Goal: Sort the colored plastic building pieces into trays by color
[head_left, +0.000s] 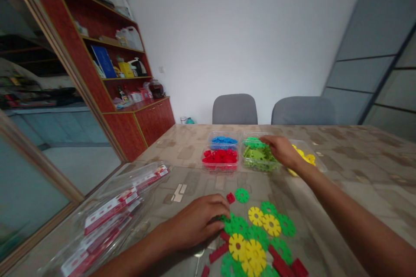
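"And the left hand [199, 220] is at the green discs [232, 226] on the table, thumb and fingers part-open!"

"Gripping?"

"Can't tell! Right hand [278, 148] reaches out, fingertips bent down at the green pieces [253, 142] in a tub; its hold is hidden."

"Handling?"

"Light, stiff, probably slick plastic. Pinch the notched rims!"

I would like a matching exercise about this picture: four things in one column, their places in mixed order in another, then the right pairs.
1. left hand
2. right hand
3. plastic packages
4. grey chairs

A. beyond the far edge of the table
B. at the bright green pieces
C. along the table's left side
D. at the loose green discs

Pairs: 1-D; 2-B; 3-C; 4-A
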`<action>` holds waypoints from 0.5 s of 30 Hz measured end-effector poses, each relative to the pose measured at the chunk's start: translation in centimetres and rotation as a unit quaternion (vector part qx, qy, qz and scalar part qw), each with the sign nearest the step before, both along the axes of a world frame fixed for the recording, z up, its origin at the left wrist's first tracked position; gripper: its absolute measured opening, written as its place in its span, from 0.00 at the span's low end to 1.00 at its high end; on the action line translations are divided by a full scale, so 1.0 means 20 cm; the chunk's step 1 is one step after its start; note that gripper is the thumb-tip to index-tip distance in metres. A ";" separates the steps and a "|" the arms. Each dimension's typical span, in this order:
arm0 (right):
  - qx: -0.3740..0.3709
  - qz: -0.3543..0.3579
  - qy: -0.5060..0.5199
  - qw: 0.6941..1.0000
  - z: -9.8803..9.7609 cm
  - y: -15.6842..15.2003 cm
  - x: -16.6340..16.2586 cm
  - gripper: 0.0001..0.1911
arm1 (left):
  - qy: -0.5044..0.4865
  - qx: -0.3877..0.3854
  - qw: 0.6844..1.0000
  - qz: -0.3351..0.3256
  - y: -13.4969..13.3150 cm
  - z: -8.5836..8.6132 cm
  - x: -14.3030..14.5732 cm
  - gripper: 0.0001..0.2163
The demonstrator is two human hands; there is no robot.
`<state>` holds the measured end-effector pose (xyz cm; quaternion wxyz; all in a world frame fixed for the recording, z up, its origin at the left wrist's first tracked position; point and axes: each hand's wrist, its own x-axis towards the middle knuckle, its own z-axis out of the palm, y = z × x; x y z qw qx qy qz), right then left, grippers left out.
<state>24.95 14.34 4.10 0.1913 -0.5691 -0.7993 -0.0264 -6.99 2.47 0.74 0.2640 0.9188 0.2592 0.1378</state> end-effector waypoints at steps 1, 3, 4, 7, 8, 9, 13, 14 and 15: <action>0.002 -0.017 0.006 1.000 0.01 0.00 0.04 0.20 | 0.000 0.000 1.000 -0.001 0.00 0.00 0.00 0.08; -0.003 -0.043 0.010 0.999 0.01 -0.01 0.12 0.24 | 0.001 -0.002 1.000 -0.004 0.00 0.01 0.01 0.08; -0.009 -0.048 0.007 0.999 0.01 -0.02 0.14 0.24 | 0.002 -0.004 1.000 -0.004 0.00 0.01 0.01 0.08; -0.036 -0.048 -0.018 0.998 -0.03 -0.06 0.16 0.18 | 0.006 -0.006 1.000 -0.002 -0.01 0.02 0.01 0.08; -0.042 -0.050 -0.028 0.997 -0.05 -0.07 0.16 0.16 | 0.006 -0.006 1.000 -0.001 -0.01 0.02 0.01 0.08; -0.047 -0.053 -0.037 0.997 -0.06 -0.08 0.15 0.13 | 0.006 -0.005 1.000 0.000 -0.02 0.02 0.01 0.09; -0.046 -0.087 -0.066 0.993 -0.07 -0.08 0.10 0.09 | 0.002 -0.004 1.000 -0.003 -0.01 0.00 0.01 0.08; -0.046 -0.097 -0.070 0.992 -0.06 -0.08 0.09 0.11 | 0.001 -0.003 1.000 -0.003 -0.01 0.00 0.00 0.08; -0.049 -0.107 -0.072 0.990 -0.06 -0.07 0.07 0.12 | 0.000 -0.003 1.000 -0.003 0.00 0.00 0.00 0.08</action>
